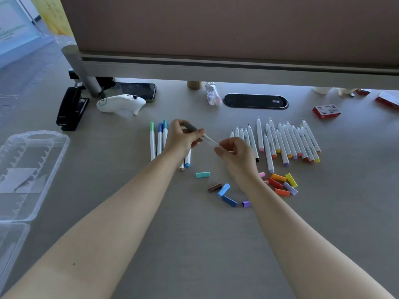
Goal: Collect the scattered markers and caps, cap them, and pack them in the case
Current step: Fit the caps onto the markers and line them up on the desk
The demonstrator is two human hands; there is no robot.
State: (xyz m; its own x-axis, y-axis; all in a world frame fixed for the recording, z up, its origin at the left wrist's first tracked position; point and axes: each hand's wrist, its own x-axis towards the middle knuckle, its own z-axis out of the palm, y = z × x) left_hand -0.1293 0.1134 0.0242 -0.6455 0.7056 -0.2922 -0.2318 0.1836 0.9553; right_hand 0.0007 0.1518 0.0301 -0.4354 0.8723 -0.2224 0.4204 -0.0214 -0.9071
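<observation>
**Both hands grasp one grey-capped marker above the desk**

Gripped at both ends, the marker (201, 134) hangs over the desk (194, 244): left hand (183, 140) pinches its grey cap end, right hand (236, 154) curls round the white barrel. Capped markers (158, 140) lie just left of the grip, uncapped markers (287, 141) to its right, loose caps (280, 183) nearer the person, and the clear case (28, 175) well off to the left.
</observation>
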